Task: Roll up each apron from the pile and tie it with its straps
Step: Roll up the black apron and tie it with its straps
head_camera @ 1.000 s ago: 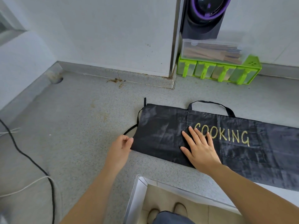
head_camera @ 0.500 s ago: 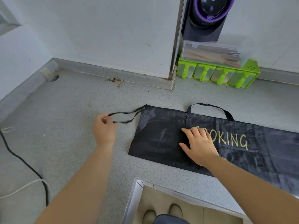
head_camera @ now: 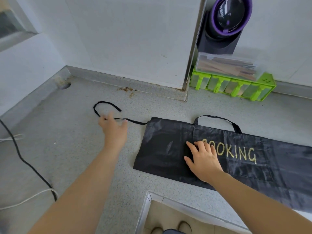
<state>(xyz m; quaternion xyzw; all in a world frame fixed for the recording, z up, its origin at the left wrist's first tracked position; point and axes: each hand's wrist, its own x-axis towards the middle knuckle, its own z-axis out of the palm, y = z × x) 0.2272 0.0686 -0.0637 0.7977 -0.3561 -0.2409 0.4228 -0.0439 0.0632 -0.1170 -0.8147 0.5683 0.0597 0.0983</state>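
A black apron with gold "COOKING" lettering lies folded into a long band on the grey speckled counter. Its neck loop sticks out at the far edge. One thin black strap runs left from the apron's far left corner and curls into a loop. My left hand hovers over this strap with fingers spread, its fingertips at the strap, gripping nothing that I can see. My right hand lies flat on the apron, covering the first letter.
A green rack with a clear box of wooden sticks and a black and purple appliance stand against the back wall. A black cable and a white cord lie at the left. The counter edge is near me.
My left hand pulled the strap out to the left from beside the apron, then opened; the strap now lies stretched and looped on the counter. My right hand curled slightly, staying on the apron.
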